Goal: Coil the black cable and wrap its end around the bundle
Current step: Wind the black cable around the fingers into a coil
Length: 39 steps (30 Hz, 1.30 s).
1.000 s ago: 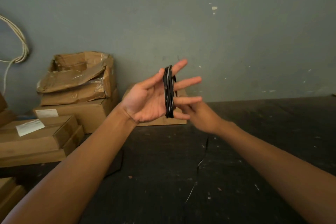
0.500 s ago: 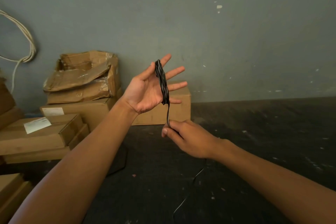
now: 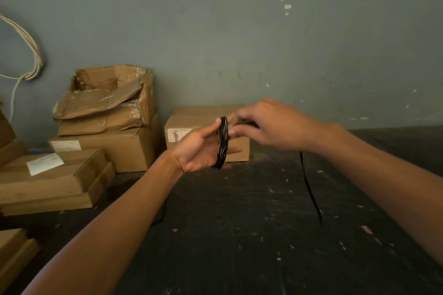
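Your left hand [image 3: 200, 148] was held up palm-open in front of the cardboard box [image 3: 191, 122] that stood against the wall, and the black cable [image 3: 222, 142] sat as a tight upright coil looped around that hand's fingers [image 3: 233, 150]. Those fingers were spread and nearly straight, serving as a form for the loops and not squeezing them.

Your right hand [image 3: 268, 124] was just to the right of the coil, its fingers [image 3: 236, 132] curled in toward the coil's upper part. It was motion-blurred, so whether they pinched the strand cannot be told. The loose tail [image 3: 308, 184] hung from under that hand toward the dark floor [image 3: 239, 235], well right of the box.

You appeared to be laying another turn. To do it well, you needed light tension on the tail, each turn laid beside the last, the left fingers kept spread, and enough tail left to bind the bundle crosswise.
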### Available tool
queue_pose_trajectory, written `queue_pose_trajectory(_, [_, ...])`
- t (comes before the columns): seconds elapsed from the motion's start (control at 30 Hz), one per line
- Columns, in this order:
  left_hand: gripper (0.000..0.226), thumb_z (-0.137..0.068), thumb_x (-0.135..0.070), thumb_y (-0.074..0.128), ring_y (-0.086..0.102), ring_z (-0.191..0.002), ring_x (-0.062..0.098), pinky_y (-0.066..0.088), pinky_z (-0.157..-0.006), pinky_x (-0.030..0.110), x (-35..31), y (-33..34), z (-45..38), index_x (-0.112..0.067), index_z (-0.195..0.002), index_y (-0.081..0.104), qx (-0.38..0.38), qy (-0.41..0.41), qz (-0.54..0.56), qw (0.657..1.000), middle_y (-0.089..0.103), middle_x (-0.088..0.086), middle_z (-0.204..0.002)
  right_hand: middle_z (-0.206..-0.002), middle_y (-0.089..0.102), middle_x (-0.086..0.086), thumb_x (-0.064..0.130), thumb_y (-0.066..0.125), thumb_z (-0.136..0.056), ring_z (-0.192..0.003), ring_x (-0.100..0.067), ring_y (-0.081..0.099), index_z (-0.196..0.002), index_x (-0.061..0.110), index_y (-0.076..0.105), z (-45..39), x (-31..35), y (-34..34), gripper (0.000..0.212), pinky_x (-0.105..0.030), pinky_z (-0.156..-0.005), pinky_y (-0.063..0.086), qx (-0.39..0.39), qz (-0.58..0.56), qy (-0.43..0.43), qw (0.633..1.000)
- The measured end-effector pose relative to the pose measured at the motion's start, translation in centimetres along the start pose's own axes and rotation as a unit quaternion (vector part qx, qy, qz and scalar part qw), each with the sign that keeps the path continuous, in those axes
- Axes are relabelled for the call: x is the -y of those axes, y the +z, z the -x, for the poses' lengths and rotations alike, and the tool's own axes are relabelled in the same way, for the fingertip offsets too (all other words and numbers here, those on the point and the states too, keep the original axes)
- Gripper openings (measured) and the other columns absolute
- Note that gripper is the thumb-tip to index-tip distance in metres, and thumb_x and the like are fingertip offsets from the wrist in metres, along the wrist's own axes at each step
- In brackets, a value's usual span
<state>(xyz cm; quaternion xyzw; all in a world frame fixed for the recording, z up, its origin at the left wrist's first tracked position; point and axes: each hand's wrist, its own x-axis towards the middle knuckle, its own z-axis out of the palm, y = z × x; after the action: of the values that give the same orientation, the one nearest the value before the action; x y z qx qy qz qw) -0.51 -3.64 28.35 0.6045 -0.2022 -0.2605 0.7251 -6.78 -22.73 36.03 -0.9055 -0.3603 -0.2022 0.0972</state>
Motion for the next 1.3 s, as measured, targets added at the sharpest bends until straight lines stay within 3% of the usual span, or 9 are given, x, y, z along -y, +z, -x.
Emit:
queue_pose_trajectory(0.17, [0.052, -0.093, -0.05, 0.037, 0.04, -0.137, 0.035, 0.013, -0.111, 0.072, 0.0, 0.9, 0.6, -0.04, -0.144, 0.041, 0.055, -0.039, -0.018, 0.998, 0.047, 0.003, -0.15, -0.059, 0.054, 0.018, 0.041, 0.067, -0.087, -0.052, 0.004, 0.047, -0.086, 0.024, 0.07, -1.0, -2.2, -1.8, 0.017, -0.026, -0.052, 0.028, -0.016, 0.003, 0.033, 0.999])
queue_pose_trajectory(0.53, [0.048, -0.097, -0.048, 0.033, 0.033, -0.142, 0.035, 0.013, -0.111, 0.071, -0.7, 2.7, 2.0, -0.045, -0.145, 0.035, 0.19, -0.076, -0.072, 0.976, 0.036, 0.003, -0.156, -0.082, 0.071, -0.006, 0.038, 0.07, -0.083, -0.079, -0.024, 0.063, -0.087, 0.022, 0.073, -1.4, -4.6, -1.4, 0.017, -0.046, -0.074, 0.052, -0.03, -0.108, 0.045, 0.993])
queue_pose_trajectory(0.63, [0.053, -0.096, -0.047, 0.036, 0.035, -0.141, 0.037, 0.012, -0.11, 0.073, -1.5, 3.2, 2.3, -0.042, -0.148, 0.031, 0.215, -0.058, -0.045, 0.974, 0.035, 0.006, -0.157, -0.085, 0.073, 0.001, 0.026, 0.066, -0.089, -0.085, -0.019, 0.066, -0.087, 0.024, 0.072, -1.2, -6.0, 0.3, 0.007, -0.045, -0.081, 0.052, -0.043, -0.18, 0.046, 0.982])
queue_pose_trajectory(0.73, [0.055, -0.097, -0.046, 0.033, 0.031, -0.142, 0.041, 0.02, -0.108, 0.071, -2.5, 3.8, 2.7, -0.039, -0.151, 0.025, 0.254, -0.033, -0.024, 0.966, 0.03, 0.009, -0.159, -0.078, 0.071, 0.015, 0.014, 0.057, -0.095, -0.073, -0.005, 0.063, -0.088, 0.024, 0.069, -0.5, -7.1, 2.9, 0.018, -0.031, -0.071, 0.049, -0.048, -0.271, 0.057, 0.96])
queue_pose_trajectory(0.87, [0.055, -0.097, -0.043, 0.027, 0.027, -0.141, 0.043, 0.029, -0.101, 0.066, -3.8, 4.9, 3.0, -0.036, -0.152, 0.023, 0.29, 0.0, -0.001, 0.957, 0.027, 0.013, -0.158, -0.098, 0.067, -0.026, 0.006, 0.048, -0.098, -0.081, -0.025, 0.066, -0.108, -0.005, 0.063, 1.0, -7.8, 7.6, 0.022, -0.026, -0.067, 0.055, -0.038, -0.357, 0.083, 0.93])
queue_pose_trajectory(0.9, [0.054, -0.098, -0.042, 0.027, 0.026, -0.141, 0.043, 0.029, -0.1, 0.065, -4.1, 5.1, 3.1, -0.036, -0.151, 0.023, 0.296, 0.009, 0.0, 0.955, 0.027, 0.014, -0.158, -0.095, 0.067, -0.027, 0.01, 0.046, -0.099, -0.079, -0.024, 0.064, -0.107, -0.007, 0.063, 1.4, -7.7, 8.8, 0.025, -0.022, -0.065, 0.054, -0.033, -0.367, 0.084, 0.926])
queue_pose_trajectory(1.0, [0.054, -0.098, -0.042, 0.026, 0.024, -0.142, 0.046, 0.028, -0.101, 0.066, -5.2, 5.2, 3.2, -0.035, -0.152, 0.022, 0.298, 0.025, -0.005, 0.954, 0.026, 0.015, -0.159, -0.063, 0.062, 0.013, 0.032, 0.045, -0.101, -0.053, 0.001, 0.049, -0.09, 0.03, 0.069, 2.6, -6.5, 12.0, 0.027, -0.016, -0.049, 0.042, 0.019, -0.37, 0.141, 0.918])
queue_pose_trajectory(1.13, [0.053, -0.098, -0.042, 0.026, 0.029, -0.14, 0.043, 0.028, -0.102, 0.068, -6.3, 4.4, 3.1, -0.034, -0.151, 0.023, 0.271, 0.038, -0.01, 0.962, 0.029, 0.014, -0.157, -0.068, 0.059, 0.031, 0.037, 0.044, -0.1, -0.062, 0.011, 0.053, -0.091, 0.033, 0.067, 3.4, -4.2, 14.2, 0.025, -0.007, -0.054, 0.04, 0.07, -0.36, 0.115, 0.923])
queue_pose_trajectory(1.3, [0.051, -0.1, -0.043, 0.022, 0.034, -0.139, 0.044, 0.033, -0.101, 0.068, -6.4, 3.1, 2.4, -0.036, -0.151, 0.026, 0.215, 0.048, -0.025, 0.975, 0.033, 0.012, -0.157, -0.087, 0.063, 0.03, 0.037, 0.045, -0.1, -0.083, 0.015, 0.055, -0.104, 0.03, 0.068, 3.4, -1.0, 13.9, 0.024, -0.014, -0.072, 0.039, 0.121, -0.321, 0.069, 0.937])
